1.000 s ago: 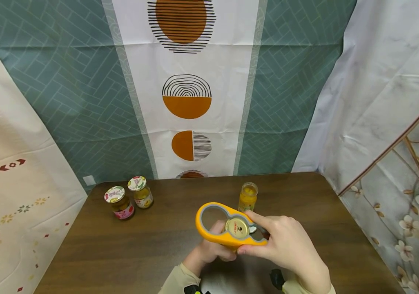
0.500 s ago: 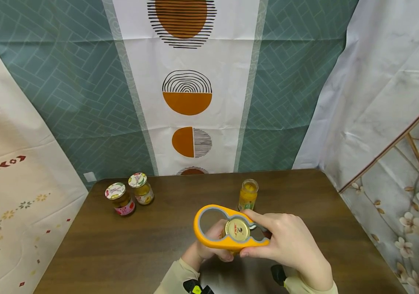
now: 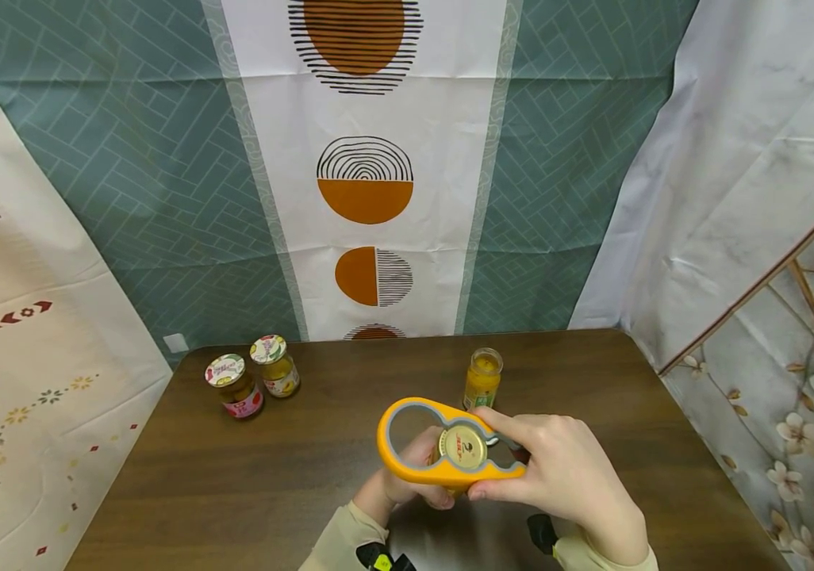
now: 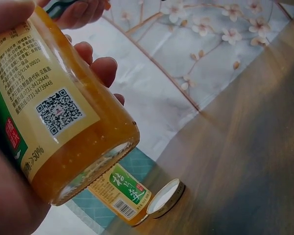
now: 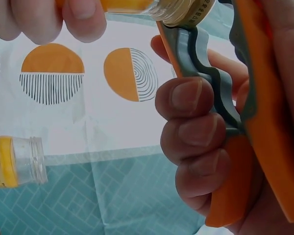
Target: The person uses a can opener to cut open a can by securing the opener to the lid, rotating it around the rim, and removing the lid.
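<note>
My left hand (image 3: pixel 401 480) grips a glass jar (image 4: pixel 59 112) of orange contents around its body; the jar is tilted in the left wrist view. On top is a gold lid (image 3: pixel 462 446), encircled by an orange-and-grey jar opener (image 3: pixel 414 473). My right hand (image 3: pixel 567 468) holds the opener's handles, fingers curled around one of them in the right wrist view. Behind the hands stands a similar jar (image 3: pixel 482 381), its mouth uncovered. Beside that jar, in the left wrist view, lies a loose lid (image 4: pixel 166 198) with its pale inside showing; the head view hides it.
Two lidded jars stand at the back left of the dark wooden table (image 3: pixel 236 484): one with a pink label (image 3: pixel 241 403), the other with a pale label (image 3: pixel 282 384). A patterned cloth (image 3: pixel 364 238) hangs behind the table, with flowered cloth (image 3: pixel 800 428) at the right.
The head view has dipped slightly, so the table and back jars appear a little higher. Both hands keep hold of the jar and the opener in nearly the same place.
</note>
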### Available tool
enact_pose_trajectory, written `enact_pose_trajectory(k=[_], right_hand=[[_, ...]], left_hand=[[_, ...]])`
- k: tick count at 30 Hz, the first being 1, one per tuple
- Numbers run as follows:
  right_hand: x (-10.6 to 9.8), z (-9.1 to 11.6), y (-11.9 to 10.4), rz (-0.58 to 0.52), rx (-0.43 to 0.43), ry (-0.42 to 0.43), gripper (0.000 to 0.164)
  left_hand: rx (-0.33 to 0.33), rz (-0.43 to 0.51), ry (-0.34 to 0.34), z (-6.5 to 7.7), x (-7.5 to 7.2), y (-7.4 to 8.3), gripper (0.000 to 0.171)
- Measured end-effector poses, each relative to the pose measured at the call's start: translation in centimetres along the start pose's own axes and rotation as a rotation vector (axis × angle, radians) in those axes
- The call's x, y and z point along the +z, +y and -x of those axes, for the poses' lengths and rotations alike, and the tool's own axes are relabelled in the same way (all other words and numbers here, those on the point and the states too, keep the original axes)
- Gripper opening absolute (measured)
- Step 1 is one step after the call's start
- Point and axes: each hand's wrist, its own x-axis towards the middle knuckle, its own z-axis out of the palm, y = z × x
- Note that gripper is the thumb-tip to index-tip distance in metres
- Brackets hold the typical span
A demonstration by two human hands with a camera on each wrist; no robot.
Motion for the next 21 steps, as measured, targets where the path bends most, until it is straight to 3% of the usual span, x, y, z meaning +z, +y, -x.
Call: enact_pose_trajectory(k=[13, 21], right_hand=[[-0.23, -0.01, 0.00, -0.015, 0.000, 0.007, 0.080], [-0.51, 0.06, 0.11, -0.018, 0.011, 0.041, 0.081]], left_hand=[[-0.023, -0.018, 0.012, 0.13, 0.00, -0.17, 0.043], [-0.032, 0.052, 0.024, 0.12, 0.30, -0.03, 0.049]])
